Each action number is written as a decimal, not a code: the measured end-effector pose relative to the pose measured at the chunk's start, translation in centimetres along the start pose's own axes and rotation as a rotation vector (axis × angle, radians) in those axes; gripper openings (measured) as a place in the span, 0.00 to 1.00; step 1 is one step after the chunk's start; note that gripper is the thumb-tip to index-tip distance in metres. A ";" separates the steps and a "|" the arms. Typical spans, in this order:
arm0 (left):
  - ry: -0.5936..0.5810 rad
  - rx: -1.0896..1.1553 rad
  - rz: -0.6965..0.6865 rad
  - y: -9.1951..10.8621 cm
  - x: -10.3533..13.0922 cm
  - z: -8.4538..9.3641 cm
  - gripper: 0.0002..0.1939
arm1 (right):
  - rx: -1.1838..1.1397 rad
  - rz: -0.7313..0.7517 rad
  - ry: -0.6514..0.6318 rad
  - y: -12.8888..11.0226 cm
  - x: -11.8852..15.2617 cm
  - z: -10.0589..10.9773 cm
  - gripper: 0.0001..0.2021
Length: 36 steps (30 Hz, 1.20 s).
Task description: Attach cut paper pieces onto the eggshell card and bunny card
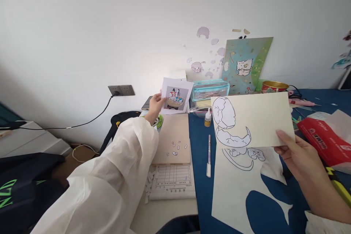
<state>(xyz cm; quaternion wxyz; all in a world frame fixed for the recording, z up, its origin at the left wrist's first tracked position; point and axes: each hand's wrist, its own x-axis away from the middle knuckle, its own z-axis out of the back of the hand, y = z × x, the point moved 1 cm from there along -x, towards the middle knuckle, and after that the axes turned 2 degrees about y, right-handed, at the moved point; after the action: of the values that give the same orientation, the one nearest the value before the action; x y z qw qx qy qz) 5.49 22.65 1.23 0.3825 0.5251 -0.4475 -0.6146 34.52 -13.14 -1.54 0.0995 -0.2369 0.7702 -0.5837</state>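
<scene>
Between the thumb and fingers of my left hand (156, 106) is the edge of a white sheet with a printed picture (177, 98) of cats in a bowl. My right hand (300, 155) pinches the lower right corner of a cream card (263, 120). At the card's left side are line drawings of a cracked egg (224, 112) and a curved broken shell (233, 137). Under the card lies a white paper sheet (230, 193) with large cut-out holes and a few more drawings. A capped pen (208, 157) rests beside it on the blue cloth.
A small glue bottle (207, 119) stands before a clear blue-edged pencil case (210, 90). A decorated board (246, 65) leans on the wall. To the right are a red tissue pack (326, 139) and a pink glue gun (301, 102). A printed form (172, 181) lies under a tan board (175, 131).
</scene>
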 end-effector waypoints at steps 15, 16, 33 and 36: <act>-0.066 -0.210 0.104 0.7 1.5 2.4 0.16 | -0.016 -0.005 -0.014 -0.2 0.0 -0.4 0.23; -0.078 -0.212 0.114 0.7 1.6 2.4 0.16 | -0.020 -0.012 -0.018 -0.2 0.0 -0.4 0.24; -0.125 -0.156 0.224 1.2 2.5 2.0 0.16 | 0.012 -0.070 -0.053 0.4 -0.7 0.2 0.26; -0.119 -0.147 0.218 1.3 2.6 2.0 0.16 | 0.007 -0.073 -0.060 0.2 -0.5 0.2 0.24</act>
<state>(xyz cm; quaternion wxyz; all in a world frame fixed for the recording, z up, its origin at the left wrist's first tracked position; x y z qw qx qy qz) 3.10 20.13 1.80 0.4571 0.4066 -0.4777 -0.6305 35.02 -13.01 -1.85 0.1023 -0.2818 0.7558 -0.5821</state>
